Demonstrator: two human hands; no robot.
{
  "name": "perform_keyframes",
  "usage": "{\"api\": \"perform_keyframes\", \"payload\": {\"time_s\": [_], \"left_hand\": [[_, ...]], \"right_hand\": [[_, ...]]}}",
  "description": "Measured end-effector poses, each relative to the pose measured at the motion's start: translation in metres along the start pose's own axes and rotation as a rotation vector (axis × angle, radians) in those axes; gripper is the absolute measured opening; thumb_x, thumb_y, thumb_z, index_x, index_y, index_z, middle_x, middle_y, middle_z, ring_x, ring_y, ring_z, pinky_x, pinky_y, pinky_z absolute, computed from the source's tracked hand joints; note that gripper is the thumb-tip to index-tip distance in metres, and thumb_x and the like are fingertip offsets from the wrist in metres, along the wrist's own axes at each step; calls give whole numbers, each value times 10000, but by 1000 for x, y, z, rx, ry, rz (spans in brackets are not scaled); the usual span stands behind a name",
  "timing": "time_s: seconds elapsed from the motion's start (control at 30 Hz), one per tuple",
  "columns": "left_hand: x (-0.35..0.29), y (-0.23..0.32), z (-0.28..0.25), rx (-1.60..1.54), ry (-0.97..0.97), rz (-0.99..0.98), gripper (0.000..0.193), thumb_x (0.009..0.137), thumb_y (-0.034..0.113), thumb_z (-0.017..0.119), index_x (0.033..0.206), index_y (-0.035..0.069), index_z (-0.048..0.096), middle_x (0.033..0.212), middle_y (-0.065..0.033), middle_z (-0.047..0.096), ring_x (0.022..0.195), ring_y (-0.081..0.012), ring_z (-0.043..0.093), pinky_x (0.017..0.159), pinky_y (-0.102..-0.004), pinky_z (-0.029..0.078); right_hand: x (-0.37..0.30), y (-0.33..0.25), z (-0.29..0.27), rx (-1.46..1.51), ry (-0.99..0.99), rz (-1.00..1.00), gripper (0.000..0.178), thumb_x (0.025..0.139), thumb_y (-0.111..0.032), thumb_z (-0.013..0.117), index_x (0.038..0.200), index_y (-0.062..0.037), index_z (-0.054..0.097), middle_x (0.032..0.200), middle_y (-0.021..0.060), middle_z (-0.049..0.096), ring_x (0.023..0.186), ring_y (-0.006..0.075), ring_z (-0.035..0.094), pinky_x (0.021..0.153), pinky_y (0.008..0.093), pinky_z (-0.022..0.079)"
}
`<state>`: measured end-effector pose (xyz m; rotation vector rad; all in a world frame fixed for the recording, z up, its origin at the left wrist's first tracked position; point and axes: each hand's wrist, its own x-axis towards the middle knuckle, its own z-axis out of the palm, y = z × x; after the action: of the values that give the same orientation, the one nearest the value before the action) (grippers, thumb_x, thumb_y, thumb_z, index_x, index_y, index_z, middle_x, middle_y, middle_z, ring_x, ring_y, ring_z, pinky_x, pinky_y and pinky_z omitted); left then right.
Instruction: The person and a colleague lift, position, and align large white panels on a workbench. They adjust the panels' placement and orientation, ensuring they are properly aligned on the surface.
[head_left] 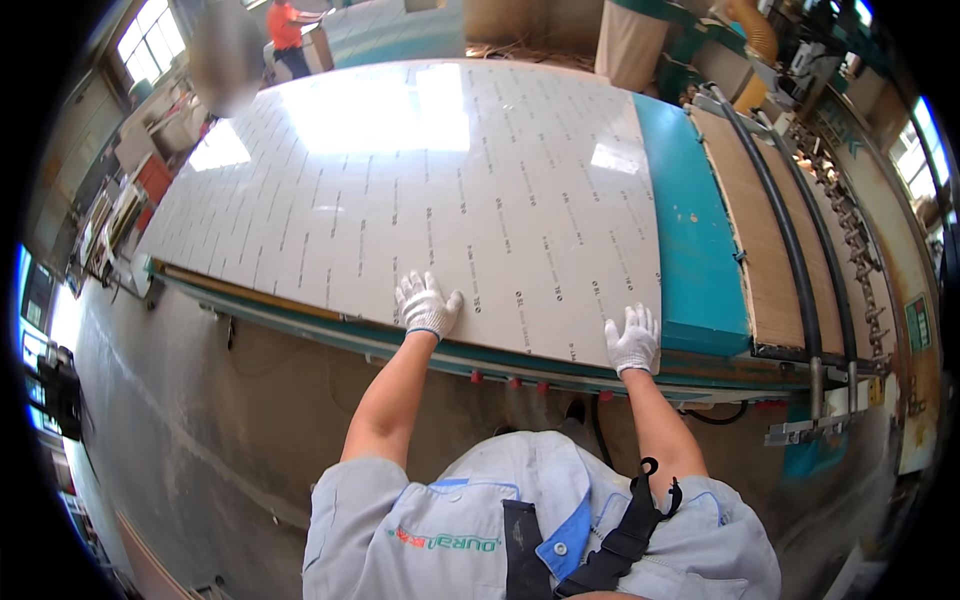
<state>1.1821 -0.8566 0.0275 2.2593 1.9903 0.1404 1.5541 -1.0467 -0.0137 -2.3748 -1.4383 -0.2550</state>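
Note:
A large, glossy, pale grey sheet (400, 200) with rows of small printed marks lies flat over a long teal machine table (690, 220). My left hand (427, 304), in a white knit glove, rests on the sheet close to its near edge, fingers spread and pointing away from me. Near the sheet's right corner, my right hand (633, 338) wears a matching glove and lies on the surface with its fingers apart. Neither hand grips anything. Bright window reflections cover part of the sheet's far half.
Right of the teal strip is a wooden board (745, 230) with a long black bar (780, 210) above it. Red buttons (515, 383) line the table's near side. A person in an orange top (285, 28) stands at the far left. Grey floor (200, 420) extends to the near left.

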Motion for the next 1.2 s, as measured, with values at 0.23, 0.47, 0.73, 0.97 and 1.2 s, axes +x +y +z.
{"api": "perform_keyframes", "payload": {"time_s": [0.23,0.47,0.73,0.97,1.2], "left_hand": [[61,99,-65,-289,-167,321,995,887,497,667,1546,-96,216,950,-227,742,793,-335,754,772,-443,599],[52,206,-188,-539,-341,373,1038,937,416,678,1545,-165,69,918,-189,736,628,-252,738,606,-355,612],[48,201,-181,-554,-279,327,1105,931,460,667,1575,-169,25,798,-159,741,619,-228,726,628,-354,603],[41,194,-177,-536,-358,279,1029,927,433,590,1607,-117,47,954,-185,760,756,-266,744,756,-383,598],[55,158,-110,-421,-215,217,782,918,474,615,1507,6,405,1270,-234,689,1150,-376,683,988,-473,535]], "right_hand": [[3,-4,-1,86,69,14,566,887,-442,663,1286,-40,661,1467,192,566,1404,375,464,1209,500,304],[2,8,-1,46,86,8,511,903,-418,662,1261,-54,662,1435,173,596,1385,357,494,1187,472,342],[3,8,3,56,110,-10,488,890,-415,673,1224,-60,693,1412,171,617,1367,356,510,1191,483,337],[0,7,3,42,81,-9,491,922,-399,648,1253,-38,682,1435,179,603,1389,347,492,1200,486,327],[-2,17,6,21,77,0,478,915,-389,653,1234,-35,687,1430,191,602,1384,359,496,1196,482,338]]}}
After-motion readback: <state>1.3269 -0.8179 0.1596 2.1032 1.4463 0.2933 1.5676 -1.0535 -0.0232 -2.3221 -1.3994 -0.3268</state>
